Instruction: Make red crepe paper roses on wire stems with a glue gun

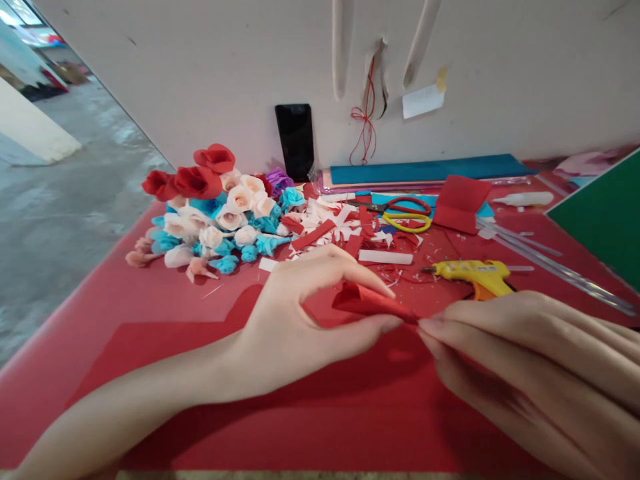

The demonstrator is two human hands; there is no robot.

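- Left hand (295, 320) pinches the red paper (367, 303) near its lower part.
- Right hand (530, 360) pinches its narrow end.
- It lies between the 2 hands, long axis running left to right.

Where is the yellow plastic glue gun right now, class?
In the head view, the yellow glue gun lies on the red tabletop, right of centre, just beyond the right hand.

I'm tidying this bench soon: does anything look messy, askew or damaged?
Yes. Paper scraps lie strewn beside the scissors, like litter rather than neat stock. On the board behind, a white note hangs tilted from tape at one corner, and a ragged hole with red string hanging from it looks like damage.
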